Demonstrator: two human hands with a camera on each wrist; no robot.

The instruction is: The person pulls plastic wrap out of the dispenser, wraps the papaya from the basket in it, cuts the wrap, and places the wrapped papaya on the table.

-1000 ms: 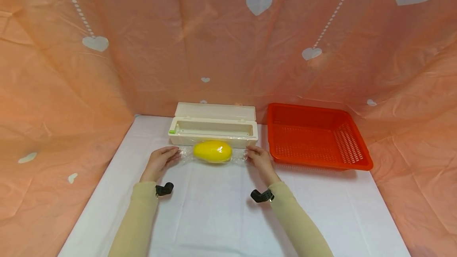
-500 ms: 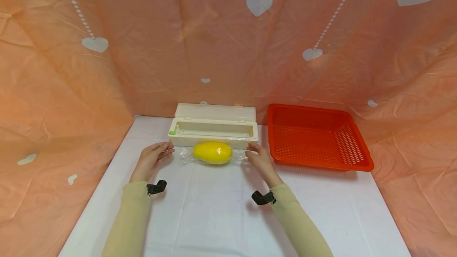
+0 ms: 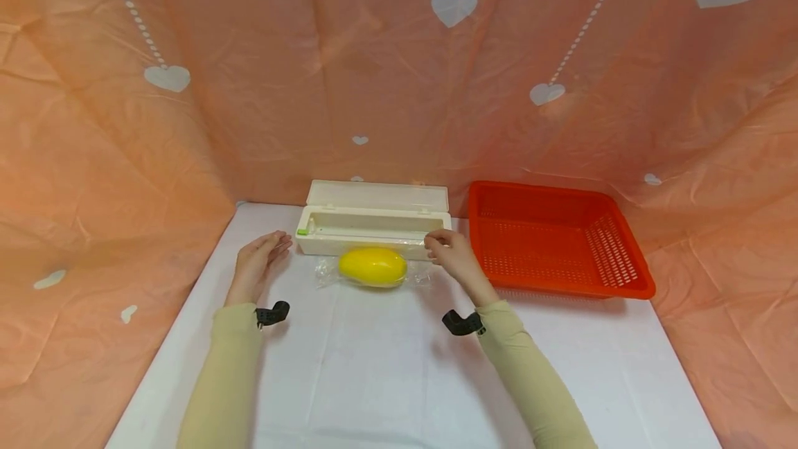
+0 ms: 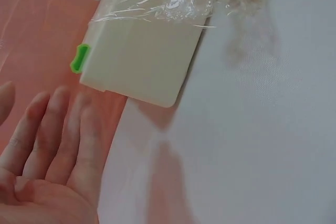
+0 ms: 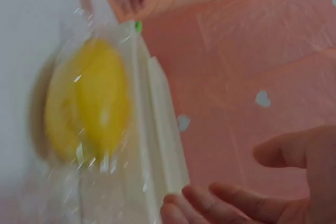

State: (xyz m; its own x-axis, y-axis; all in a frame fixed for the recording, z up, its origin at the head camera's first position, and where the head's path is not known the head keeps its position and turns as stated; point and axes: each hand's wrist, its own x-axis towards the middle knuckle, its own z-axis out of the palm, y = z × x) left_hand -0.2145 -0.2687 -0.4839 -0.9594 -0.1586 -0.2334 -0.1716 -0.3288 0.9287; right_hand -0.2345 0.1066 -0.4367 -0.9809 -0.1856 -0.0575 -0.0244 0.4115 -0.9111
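A smooth yellow oblong fruit (image 3: 373, 267), its kind unclear, lies in clear cling film (image 3: 327, 271) that spreads out at both of its ends. Right behind it stands a cream cling film dispenser box (image 3: 318, 247), lid up, with a green cutter slide (image 4: 80, 59) at its left end. My left hand (image 3: 254, 265) hovers off the box's left end, fingers extended and holding nothing. By the box's right front corner is my right hand (image 3: 458, 255); the right wrist view shows its thumb (image 5: 281, 150) apart from the fingers, with nothing between them.
A red perforated plastic basket (image 3: 630, 255) stands to the right of the box, close to my right hand. White cloth (image 3: 374, 366) covers the table. A pink curtain (image 3: 386, 89) with white hearts hangs behind and at both sides.
My left hand has let go of the film's left end and moved left and back. My right hand has released the other end and risen toward the box. The fruit stays put.
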